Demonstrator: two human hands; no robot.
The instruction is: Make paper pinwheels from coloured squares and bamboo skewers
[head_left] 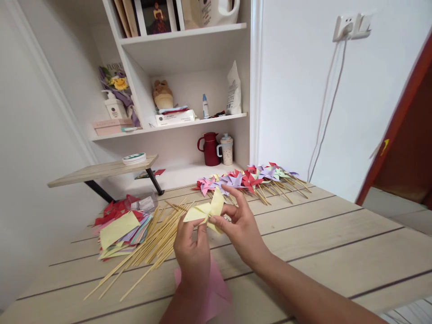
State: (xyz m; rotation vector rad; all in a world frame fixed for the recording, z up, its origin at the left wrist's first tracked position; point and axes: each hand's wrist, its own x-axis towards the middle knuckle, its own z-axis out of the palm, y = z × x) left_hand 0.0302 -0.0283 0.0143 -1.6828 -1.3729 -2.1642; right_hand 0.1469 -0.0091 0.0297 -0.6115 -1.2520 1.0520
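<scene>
A folded yellow paper pinwheel [206, 209] is held above the wooden table [337, 243] between both my hands. My left hand [192, 247] pinches its lower left part. My right hand [238, 225] grips its right side with fingers curled. Under my left wrist lies a pink paper sheet [216, 288]. A heap of thin bamboo sticks [148, 247] lies just left of my hands. Behind them, a row of finished pinwheels on sticks [251, 179] in pink, red and purple rests at the table's far edge.
A stack of coloured paper squares [119, 229] lies at the left. White shelves [189, 121] behind hold a red jug [209, 148], a cup, bottles and boxes. A small raised wooden shelf [101, 171] stands left. Cables hang from a wall socket [351, 27].
</scene>
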